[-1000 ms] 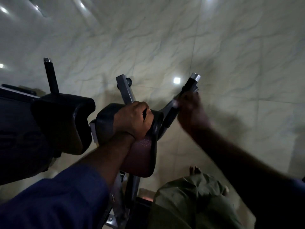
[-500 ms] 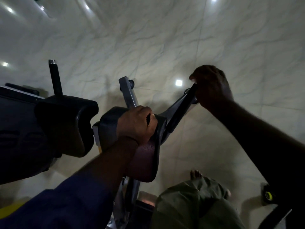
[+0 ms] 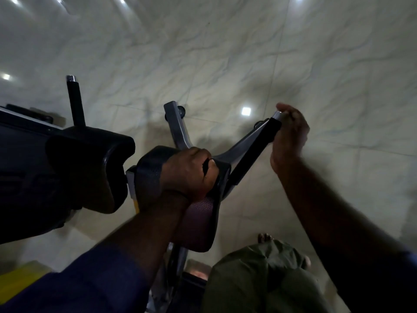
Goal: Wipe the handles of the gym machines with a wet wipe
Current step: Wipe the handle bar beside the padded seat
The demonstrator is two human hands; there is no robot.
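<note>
**Gripping the right handle at its tip**

Nearest me, my knee in green cloth fills the bottom of the view. My bare toes show just past it on the floor. My blue sleeve crosses the lower left corner. A yellow patch shows beside it, too blurred to name.

My left hand is clenched over the top edge of the pad, fingers curled tight round it, knuckles up. The lower part of this pad looks reddish and runs down under my wrist. Just left of it, not touching, sits the big pad, dark and rounded.

My right hand is out at the upper end of the right handle, which slants up and away from the pad. My fingers wrap the black grip just below its silver cap, and my thumb rests above the cap. The hand is blurred, and I cannot tell whether the wipe lies under my fingers.

Past my left hand a grey bar rises from behind the pad and ends at a small black knob. Further left, the left handle stands upright behind the big pad. It is black with a silver tip, and neither hand touches it. Beyond everything lie pale veined tiles with bright lamp spots on them.
</note>
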